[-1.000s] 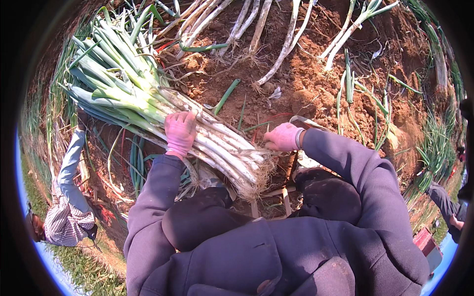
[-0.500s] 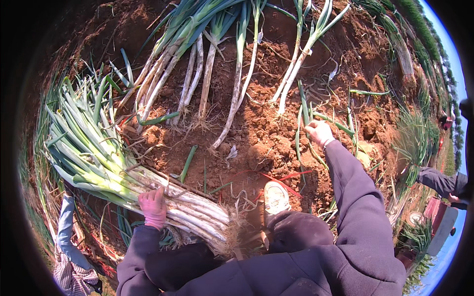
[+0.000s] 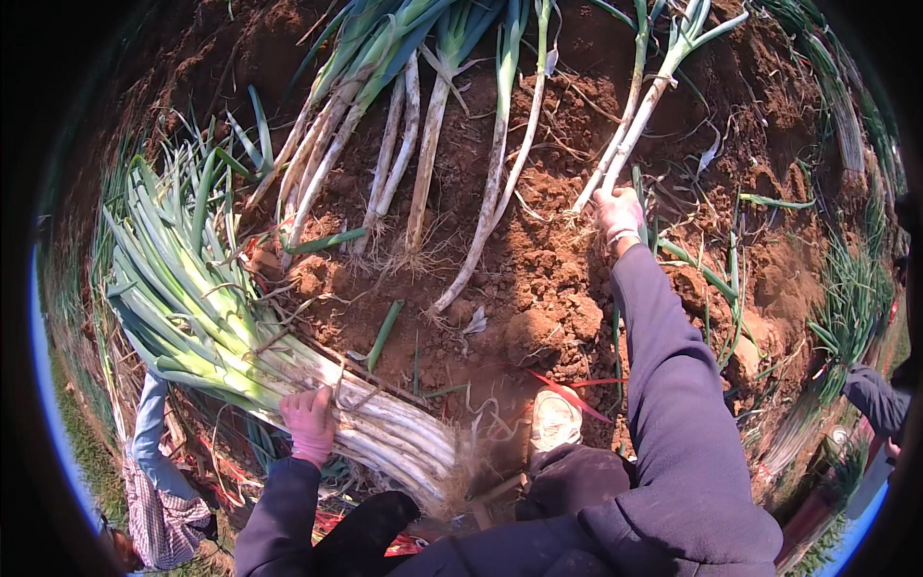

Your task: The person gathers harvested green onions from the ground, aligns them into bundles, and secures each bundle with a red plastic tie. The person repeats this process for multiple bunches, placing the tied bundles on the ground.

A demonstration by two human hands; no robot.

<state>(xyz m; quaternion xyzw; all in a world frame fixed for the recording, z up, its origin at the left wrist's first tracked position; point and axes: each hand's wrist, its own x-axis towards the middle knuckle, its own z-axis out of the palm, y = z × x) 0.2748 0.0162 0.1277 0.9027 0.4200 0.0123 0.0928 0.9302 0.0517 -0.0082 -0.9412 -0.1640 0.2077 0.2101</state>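
Note:
My left hand point(image 3: 310, 421), in a pink glove, grips a thick bunch of large green onions point(image 3: 385, 423) at its white stalks. The bunch lies slanted, green leaves to the far left and roots close to my legs. My right hand point(image 3: 619, 213) reaches forward, fingers closed around the root end of a single green onion point(image 3: 646, 115) on the soil; its leaves point away from me. Several more green onions point(image 3: 428, 163) lie spread to the left of it, roots toward me.
Red-brown clods point(image 3: 538, 332) and loose leaf scraps cover the ground. A red ribbon point(image 3: 577, 389) lies by my shoe point(image 3: 556, 420). More green onions point(image 3: 851, 298) are at the far right. Another person's sleeve point(image 3: 154, 433) shows at lower left, another dark sleeve point(image 3: 875, 399) at right.
My right hand has moved from a loose green leaf up to the green onion's root end and closed on it. My left hand stays on the bunch. The view has shifted slightly.

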